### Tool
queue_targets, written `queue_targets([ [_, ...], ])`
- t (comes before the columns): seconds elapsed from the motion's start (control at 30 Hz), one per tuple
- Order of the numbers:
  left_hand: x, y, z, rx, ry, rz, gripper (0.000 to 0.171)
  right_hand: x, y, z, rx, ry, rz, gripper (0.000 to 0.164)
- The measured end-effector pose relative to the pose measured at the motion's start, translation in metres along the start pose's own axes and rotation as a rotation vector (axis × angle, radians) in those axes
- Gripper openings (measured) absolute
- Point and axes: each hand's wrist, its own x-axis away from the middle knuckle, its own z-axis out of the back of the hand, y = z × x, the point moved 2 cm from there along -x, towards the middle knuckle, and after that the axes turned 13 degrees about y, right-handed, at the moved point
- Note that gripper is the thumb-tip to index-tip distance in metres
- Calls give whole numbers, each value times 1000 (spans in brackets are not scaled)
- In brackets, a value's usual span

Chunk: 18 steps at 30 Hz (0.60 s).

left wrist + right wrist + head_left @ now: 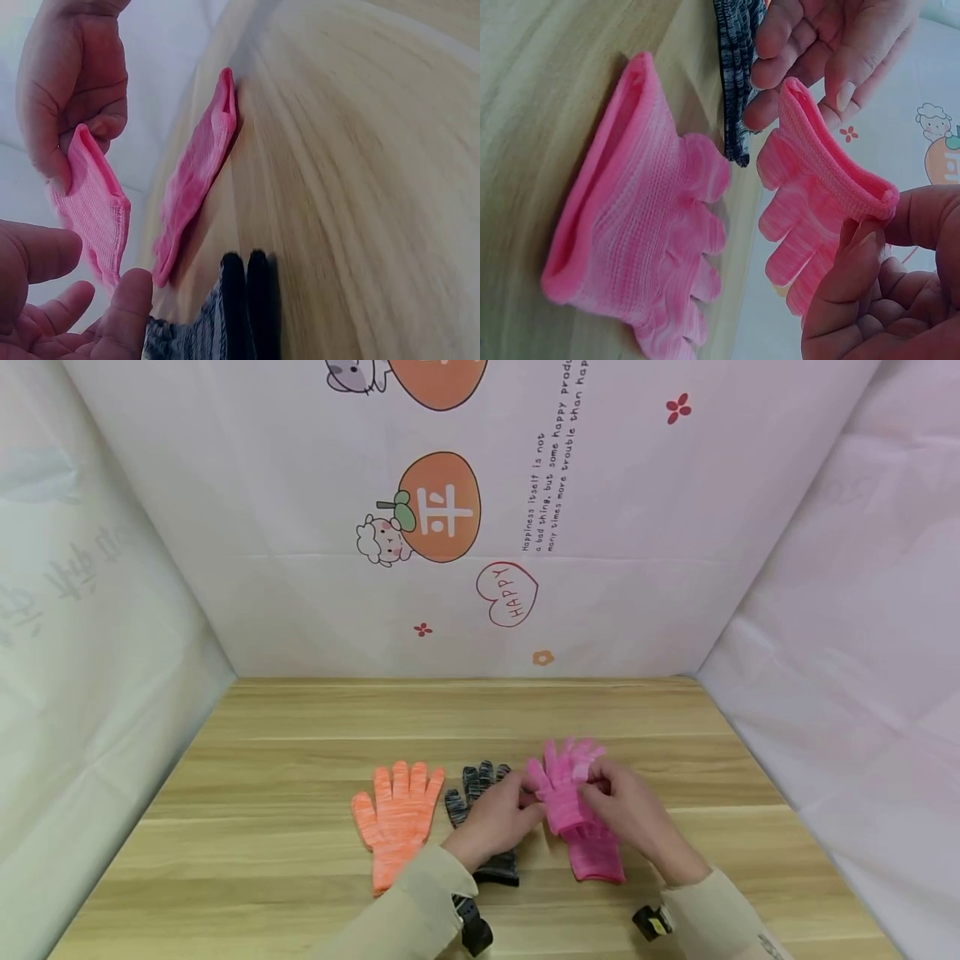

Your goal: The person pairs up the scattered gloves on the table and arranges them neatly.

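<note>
My right hand [628,806] pinches a corner of the cuff of a pink knit glove [562,802], which hangs above the table with its fingers pointing away. In the right wrist view, thumb and fingertips close on the cuff [855,187]. My left hand [497,817] is at the cuff's other corner, thumb and fingers spread to either side of it. A second pink glove [597,858] lies on the table beneath, partly covered by the raised one in the head view. Below my left forearm is a black-and-grey glove [501,870], partly hidden.
An orange glove [396,827] lies flat to the left, its cuff close to my left sleeve [420,902]. All of this is on a wood-grain table [285,802]. Printed white cloth [615,593] rises behind the table and along both sides.
</note>
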Motion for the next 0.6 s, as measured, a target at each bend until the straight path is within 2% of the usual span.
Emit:
queue_targets([
  [0.17, -1, 1, -10, 68, -2, 28, 38, 5, 4, 5, -11, -10, -18, 12],
  [0.4, 2, 2, -19, 226, -51, 92, 34, 11, 10, 12, -13, -10, -55, 12],
  [0.47, 2, 3, -20, 226, -58, 95, 35, 11, 11, 13, -8, -5, -49, 11],
  [0.6, 4, 6, -22, 134, -51, 64, 36, 14, 15, 14, -5, -6, -44, 9],
])
